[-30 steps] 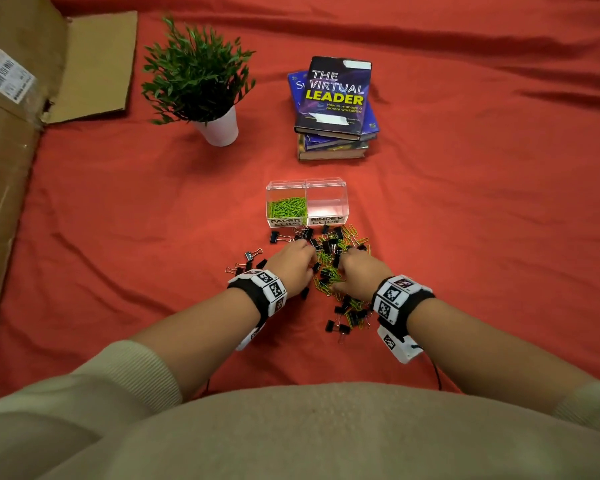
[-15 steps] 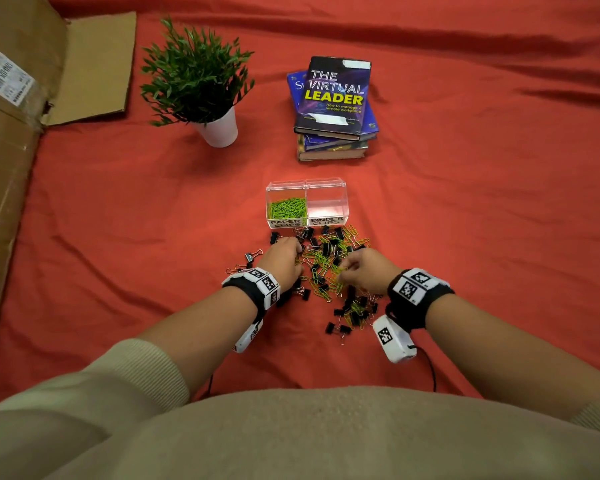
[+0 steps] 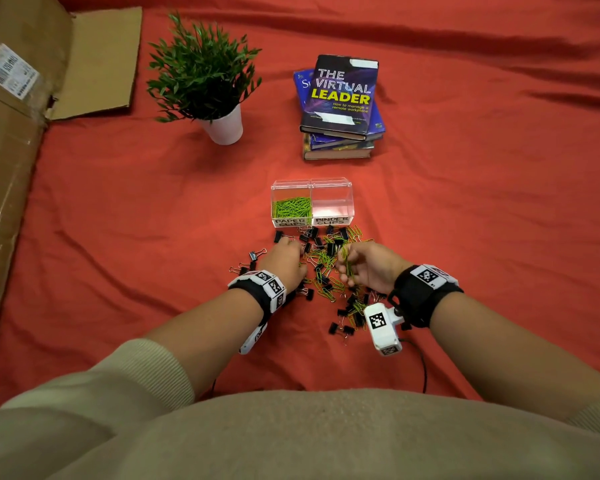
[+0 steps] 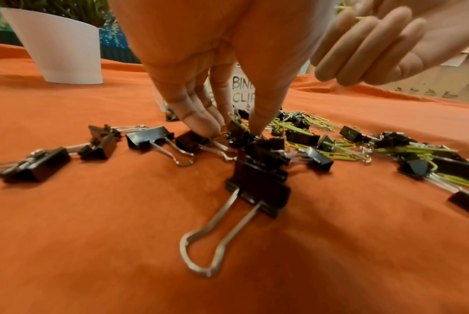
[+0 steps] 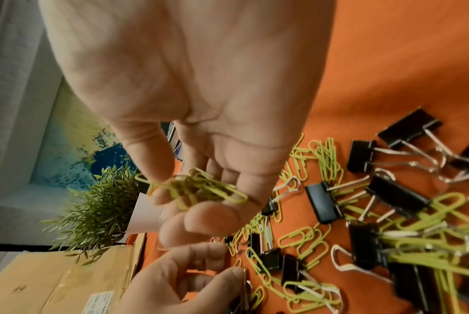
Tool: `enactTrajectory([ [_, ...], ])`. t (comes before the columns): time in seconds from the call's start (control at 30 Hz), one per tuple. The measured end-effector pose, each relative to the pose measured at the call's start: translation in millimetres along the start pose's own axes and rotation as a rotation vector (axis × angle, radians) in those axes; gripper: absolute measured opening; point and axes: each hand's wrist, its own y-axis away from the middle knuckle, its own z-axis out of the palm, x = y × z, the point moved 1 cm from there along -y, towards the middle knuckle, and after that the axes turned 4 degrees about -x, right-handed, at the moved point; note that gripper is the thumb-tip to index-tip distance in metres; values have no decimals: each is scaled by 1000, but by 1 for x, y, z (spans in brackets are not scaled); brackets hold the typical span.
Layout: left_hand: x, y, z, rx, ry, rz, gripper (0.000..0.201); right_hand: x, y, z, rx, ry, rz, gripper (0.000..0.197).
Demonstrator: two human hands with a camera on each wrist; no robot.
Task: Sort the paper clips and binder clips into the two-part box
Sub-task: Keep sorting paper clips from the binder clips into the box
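The clear two-part box (image 3: pixel 311 183) stands past a mixed pile of clips (image 3: pixel 326 268) on the red cloth. Green paper clips (image 3: pixel 291 207) fill its left part, and its right part, labelled binder clips, looks empty. My left hand (image 4: pixel 233 129) reaches down into the pile's left side, thumb and fingers pinching a black binder clip (image 4: pixel 238 133). My right hand (image 5: pixel 190 191) hovers above the pile, palm turned sideways, holding a small bunch of green paper clips (image 5: pixel 201 187) between thumb and fingers. In the head view the left hand (image 3: pixel 291 247) and right hand (image 3: pixel 343 268) flank the pile.
A potted plant (image 3: pixel 219 98) stands at the back left and a stack of books (image 3: pixel 340 109) behind the box. A cardboard box (image 3: pixel 11 133) lines the left edge. Loose binder clips (image 3: pixel 253 258) lie left of my left hand and more (image 3: pixel 343 323) near my right wrist.
My right hand has lifted off the pile and turned, bringing green paper clips up with it. My left hand has shifted a little forward into the pile's left side.
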Motion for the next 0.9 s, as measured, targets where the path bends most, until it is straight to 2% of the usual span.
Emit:
enactTrajectory([
  [0.1,2,-1,-2,17,-83,62,25,0,-3,4,-32,61,8,25],
  [0.23,6,-3,-1,-6,-243,141,23,1,-6,7,63,250,55,26],
  [0.33,4,-4,-1,-39,-265,155,27,2,-5,6,126,353,74,24],
  [0.4,1,-4,-5,-73,-155,158,21,4,-5,3,178,527,73,23],
  [0.53,-10,1,-20,-39,185,76,8,16,-8,-1,230,1096,16,12],
  [0.63,-17,4,-30,-14,386,-2,17,25,-11,5,268,1407,41,33],
  [0.73,-21,3,-31,-35,532,-55,23,31,-15,14,292,1506,46,40],
  [0.87,-16,3,-26,-73,638,-109,23,33,-23,21,245,1477,99,23],
  [0.9,-13,3,-25,-81,625,-103,21,34,-25,21,244,1456,128,30],
])
